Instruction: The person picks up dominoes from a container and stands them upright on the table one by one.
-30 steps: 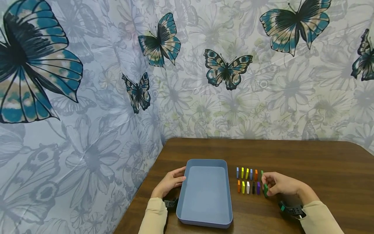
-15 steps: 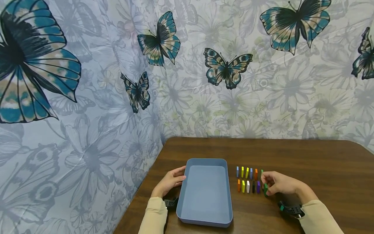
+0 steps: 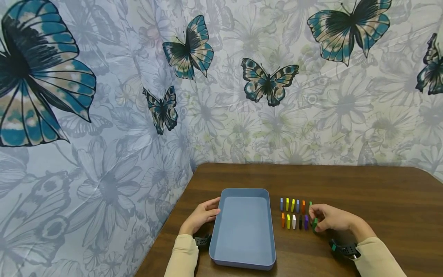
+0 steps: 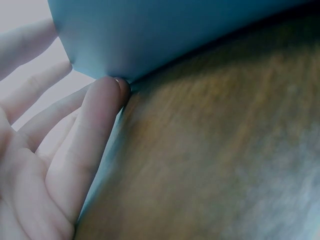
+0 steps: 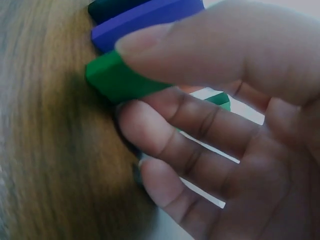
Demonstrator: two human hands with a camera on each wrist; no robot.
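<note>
My right hand pinches a small green domino block between thumb and fingers at the near right end of two rows of upright blocks. In the right wrist view the thumb lies on its upper face, with a fingertip under it. A purple block and a dark one stand beside it. Another green block shows just behind the fingers. My left hand rests against the left side of a blue-grey tray, fingertips touching its outer wall, fingers loosely extended. Nothing lies in the tray.
Right of the tray stand several more blocks: a white block, an orange block, a yellow block and others. The brown wooden table reaches back to a butterfly-patterned wall covering.
</note>
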